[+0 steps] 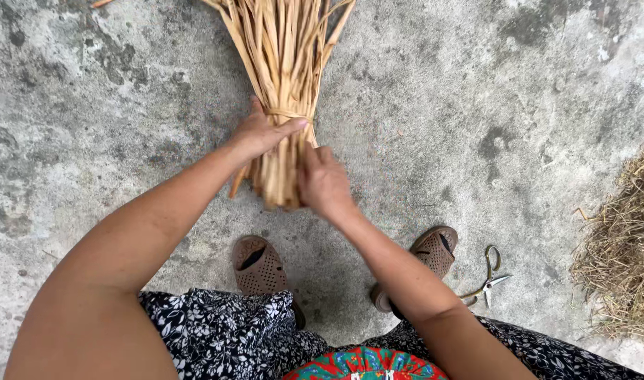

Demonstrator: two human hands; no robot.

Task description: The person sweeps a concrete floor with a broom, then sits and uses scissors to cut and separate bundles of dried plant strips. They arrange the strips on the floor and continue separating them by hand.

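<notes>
A bundle of dry tan straw stalks (283, 56) lies on the concrete ground, tied by a thin straw band (288, 112) near its cut end. My left hand (260, 132) wraps over the bundle just below the band, thumb across the stalks. My right hand (324, 184) grips the cut ends of the stalks from the right side. The stalks fan out upward past the top edge of the view.
Small scissors (487, 280) lie on the concrete by my right foot. A heap of loose dry straw (624, 253) lies at the right edge. My two brown perforated shoes (258, 266) stand below the bundle, above a dark floral skirt.
</notes>
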